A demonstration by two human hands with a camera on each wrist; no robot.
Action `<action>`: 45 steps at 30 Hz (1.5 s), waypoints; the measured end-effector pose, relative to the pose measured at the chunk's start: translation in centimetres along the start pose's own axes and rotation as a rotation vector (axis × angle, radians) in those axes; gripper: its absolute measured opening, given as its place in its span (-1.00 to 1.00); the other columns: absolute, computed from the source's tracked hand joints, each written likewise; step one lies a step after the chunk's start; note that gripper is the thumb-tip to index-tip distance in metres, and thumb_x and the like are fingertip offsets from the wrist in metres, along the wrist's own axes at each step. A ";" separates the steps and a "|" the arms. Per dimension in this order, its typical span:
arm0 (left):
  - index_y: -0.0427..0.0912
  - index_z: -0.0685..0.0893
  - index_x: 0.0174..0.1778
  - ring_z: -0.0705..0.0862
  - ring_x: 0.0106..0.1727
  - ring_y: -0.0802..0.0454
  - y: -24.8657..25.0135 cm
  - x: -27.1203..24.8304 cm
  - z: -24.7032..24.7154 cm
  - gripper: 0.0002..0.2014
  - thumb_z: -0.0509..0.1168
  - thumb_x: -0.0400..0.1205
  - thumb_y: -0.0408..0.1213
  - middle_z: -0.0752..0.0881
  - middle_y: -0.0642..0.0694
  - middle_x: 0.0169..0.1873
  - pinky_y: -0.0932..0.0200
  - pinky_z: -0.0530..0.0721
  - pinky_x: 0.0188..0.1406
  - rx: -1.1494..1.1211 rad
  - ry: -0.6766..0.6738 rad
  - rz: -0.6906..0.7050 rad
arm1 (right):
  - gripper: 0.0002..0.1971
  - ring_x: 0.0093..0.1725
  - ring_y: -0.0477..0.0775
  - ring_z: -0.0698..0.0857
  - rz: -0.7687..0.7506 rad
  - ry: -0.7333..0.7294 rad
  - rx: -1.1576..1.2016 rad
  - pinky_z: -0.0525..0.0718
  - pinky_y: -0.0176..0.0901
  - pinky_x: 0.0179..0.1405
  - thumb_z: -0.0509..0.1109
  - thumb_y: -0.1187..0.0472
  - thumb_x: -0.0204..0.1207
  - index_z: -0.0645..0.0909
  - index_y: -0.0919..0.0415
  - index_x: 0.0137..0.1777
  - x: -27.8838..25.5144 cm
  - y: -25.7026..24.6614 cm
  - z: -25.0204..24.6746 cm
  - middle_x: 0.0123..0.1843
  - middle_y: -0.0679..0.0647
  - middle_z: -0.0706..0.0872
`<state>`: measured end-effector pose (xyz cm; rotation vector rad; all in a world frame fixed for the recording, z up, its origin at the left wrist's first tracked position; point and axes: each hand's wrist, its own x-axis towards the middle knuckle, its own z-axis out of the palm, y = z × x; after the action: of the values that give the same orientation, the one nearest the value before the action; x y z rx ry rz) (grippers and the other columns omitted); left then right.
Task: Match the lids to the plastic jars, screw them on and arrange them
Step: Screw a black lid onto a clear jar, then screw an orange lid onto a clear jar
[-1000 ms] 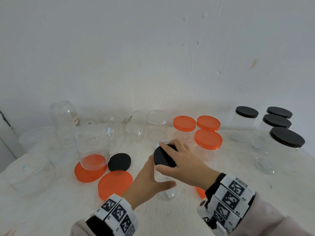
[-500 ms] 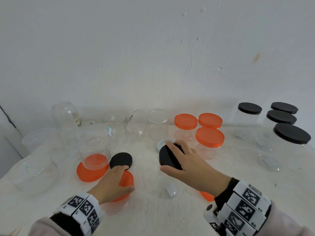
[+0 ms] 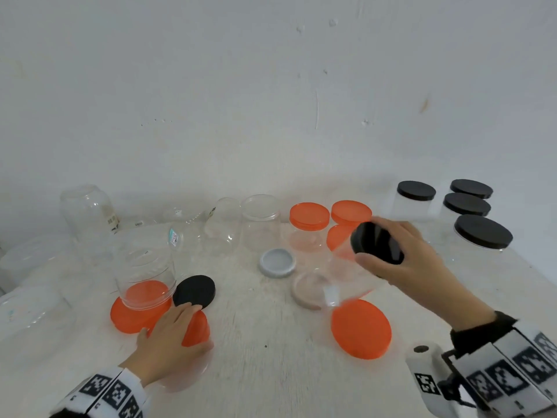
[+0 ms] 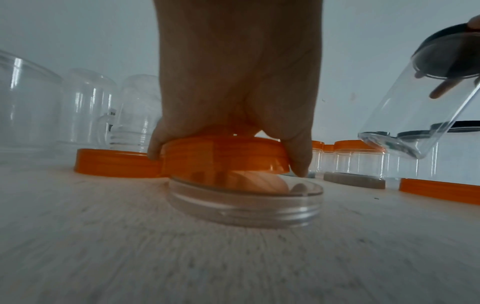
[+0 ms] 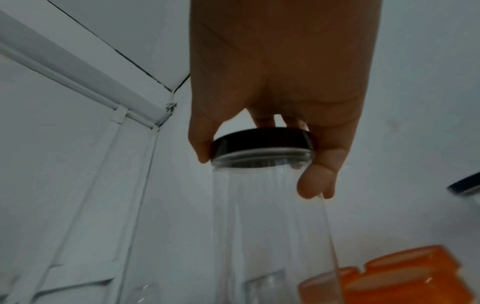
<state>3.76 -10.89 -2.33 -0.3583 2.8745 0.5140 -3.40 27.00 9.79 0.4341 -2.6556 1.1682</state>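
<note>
My right hand [image 3: 372, 245] grips the black lid [image 3: 381, 241] of a clear jar [image 3: 340, 273] and holds the jar tilted above the table, bottom towards me. The right wrist view shows my fingers curled round that black lid [image 5: 262, 144], with the jar body [image 5: 270, 226] hanging below. My left hand [image 3: 184, 330] lies low at the front left, and its fingers clasp an orange lid [image 3: 197, 328]. In the left wrist view this orange lid [image 4: 223, 158] sits atop a shallow clear container [image 4: 244, 203].
Loose on the table lie a black lid [image 3: 194, 292], a large orange lid [image 3: 360, 330] and a grey-white lid [image 3: 277, 262]. A clear jar [image 3: 144, 279] stands on another orange lid. Orange-capped jars [image 3: 309, 217] stand behind, black-capped jars [image 3: 482, 235] at right, uncapped jars [image 3: 87, 209] back left.
My left hand left the clear jar and moved left onto the orange lid. My right hand has lifted the black-lidded jar up and to the right, tilting it.
</note>
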 end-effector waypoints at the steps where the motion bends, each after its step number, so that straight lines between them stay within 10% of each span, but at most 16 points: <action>1: 0.23 0.05 0.59 0.11 0.63 0.09 0.1 -0.1 0.1 -0.27 0.17 0.54 0.30 0.09 0.20 0.61 -0.24 0.10 0.59 -0.008 0.009 0.001 | -0.28 0.11 -0.22 0.56 0.060 0.030 -0.020 0.61 -0.25 0.07 0.48 -0.28 0.27 0.42 -0.21 0.46 0.4 0.7 -1.1 0.17 -0.30 0.43; 12: 0.21 0.00 0.60 0.04 0.65 0.10 0.5 -0.6 -0.1 -0.26 0.18 0.57 0.26 0.04 0.19 0.62 -0.17 0.12 0.60 0.006 0.019 0.014 | -0.16 0.40 0.48 0.38 0.341 0.106 -0.392 0.46 0.28 0.30 0.52 -0.06 0.44 0.20 0.19 0.61 6.9 7.3 -4.3 0.51 0.26 0.30; 31: 0.25 -0.01 0.59 0.02 0.65 0.10 -0.4 -0.4 0.3 -0.27 0.17 0.56 0.27 -0.02 0.23 0.61 -0.16 0.12 0.59 0.004 0.005 0.051 | -0.47 0.36 0.37 0.38 0.483 -0.033 -0.709 0.44 0.21 0.26 0.37 -0.08 0.55 0.43 0.23 0.40 10.8 6.1 -1.6 0.47 0.20 0.33; 45: 0.30 0.24 0.48 0.29 0.51 0.18 -2.0 -2.7 -2.7 -0.35 0.37 0.50 0.09 0.25 0.29 0.48 -0.03 0.28 0.54 -0.301 0.040 0.120 | -0.42 0.55 0.17 0.26 -0.253 -0.454 -0.462 0.31 0.10 0.51 0.35 -0.10 0.57 0.37 0.11 0.52 10.4 -9.7 17.7 0.56 0.08 0.34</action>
<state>6.42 -13.10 0.14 -0.2435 2.8688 0.9770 -10.98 5.72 7.86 1.0011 -2.9949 0.3914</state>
